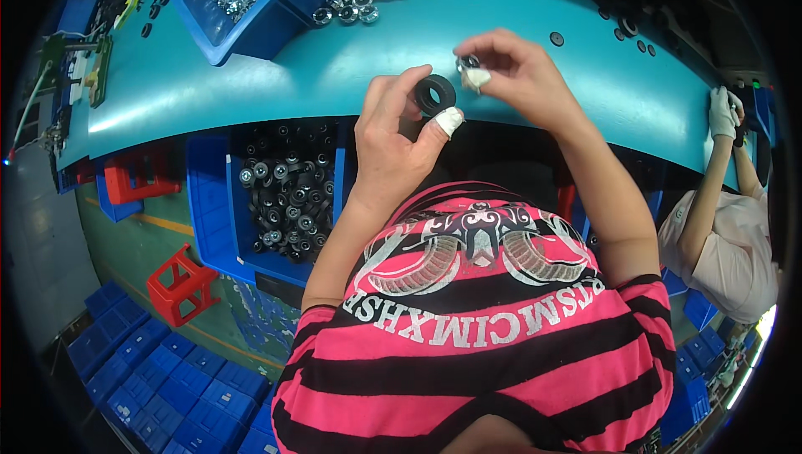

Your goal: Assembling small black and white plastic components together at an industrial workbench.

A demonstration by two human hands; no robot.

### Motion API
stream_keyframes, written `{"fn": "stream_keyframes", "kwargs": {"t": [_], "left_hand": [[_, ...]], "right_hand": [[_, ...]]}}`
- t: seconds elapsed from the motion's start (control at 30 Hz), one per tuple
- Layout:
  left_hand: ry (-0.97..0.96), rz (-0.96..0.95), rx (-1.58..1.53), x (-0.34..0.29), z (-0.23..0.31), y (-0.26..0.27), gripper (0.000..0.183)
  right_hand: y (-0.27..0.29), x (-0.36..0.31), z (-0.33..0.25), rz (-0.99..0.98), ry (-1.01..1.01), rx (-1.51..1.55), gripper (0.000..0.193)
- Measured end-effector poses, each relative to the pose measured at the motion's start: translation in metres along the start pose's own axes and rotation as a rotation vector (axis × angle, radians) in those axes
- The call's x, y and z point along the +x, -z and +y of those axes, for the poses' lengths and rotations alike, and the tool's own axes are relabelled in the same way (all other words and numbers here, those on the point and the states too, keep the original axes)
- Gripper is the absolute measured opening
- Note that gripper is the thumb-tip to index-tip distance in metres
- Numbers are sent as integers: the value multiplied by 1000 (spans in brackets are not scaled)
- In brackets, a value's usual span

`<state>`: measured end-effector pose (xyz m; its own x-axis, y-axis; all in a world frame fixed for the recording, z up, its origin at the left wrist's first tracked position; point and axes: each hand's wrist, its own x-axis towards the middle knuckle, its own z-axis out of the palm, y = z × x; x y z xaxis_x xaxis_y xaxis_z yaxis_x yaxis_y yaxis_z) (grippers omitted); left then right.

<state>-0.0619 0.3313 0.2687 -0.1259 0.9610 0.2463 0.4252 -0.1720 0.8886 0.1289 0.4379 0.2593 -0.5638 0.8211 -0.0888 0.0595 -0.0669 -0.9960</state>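
Note:
Between the thumb and fingers of my left hand (393, 124) is a black rubber ring (435, 96), shaped like a small toy tire, its hole facing up. Just to the right, apart from the ring, my right hand (518, 74) pinches a small shiny wheel hub (468, 62), partly hidden by the fingers. White wraps cover both thumb tips. Both hands are above the near edge of the turquoise table (334, 78). Loose chrome hubs (359, 3) lie on the table beyond my left hand.
A blue bin (219, 51) of chrome hubs stands at the far left. Below the table edge, another blue bin (242, 266) holds black wheels (292, 195). Red stools (180, 287) stand on the floor at left. A co-worker's gloved hand (723, 111) is at far right.

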Motion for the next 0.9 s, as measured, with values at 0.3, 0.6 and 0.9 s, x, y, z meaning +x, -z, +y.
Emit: {"fn": "stream_keyframes", "kwargs": {"t": [0.3,0.6,0.9], "left_hand": [[-116,-10,99,8,-2,-19,49],[114,-103,-357,9,2,-39,53],[211,-127,-449,7,2,-45,55]], "right_hand": [[-16,-36,12,48,-117,397,33],[-3,-48,24,182,-55,262,33],[4,-60,9,241,120,151,33]]}}
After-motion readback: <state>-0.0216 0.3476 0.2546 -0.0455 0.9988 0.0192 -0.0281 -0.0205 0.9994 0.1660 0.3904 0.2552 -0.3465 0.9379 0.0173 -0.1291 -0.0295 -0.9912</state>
